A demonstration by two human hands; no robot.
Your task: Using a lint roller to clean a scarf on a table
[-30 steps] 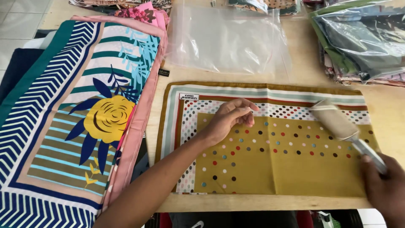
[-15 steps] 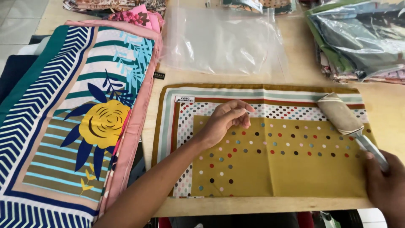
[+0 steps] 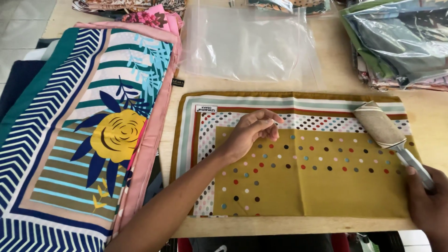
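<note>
Pale wooden table [image 3: 336, 81], with grey floor tiles showing beyond its far left corner. A folded mustard dotted scarf [image 3: 298, 186] lay flat along the near edge, a small white rectangular label [image 3: 206, 108] at its far left corner. The left hand [image 3: 252, 133] rested on it, fingers loosely curled, pinching nothing. The right hand [image 3: 427, 200], at the near right corner, gripped the handle of a lint roller [image 3: 379, 125] lying on the scarf. A clear plastic bag [image 3: 247, 44] lay beyond; bagged scarves [image 3: 396, 42] were stacked at the far right corner; a floral scarf [image 3: 88, 135] covered the left edge.
</note>
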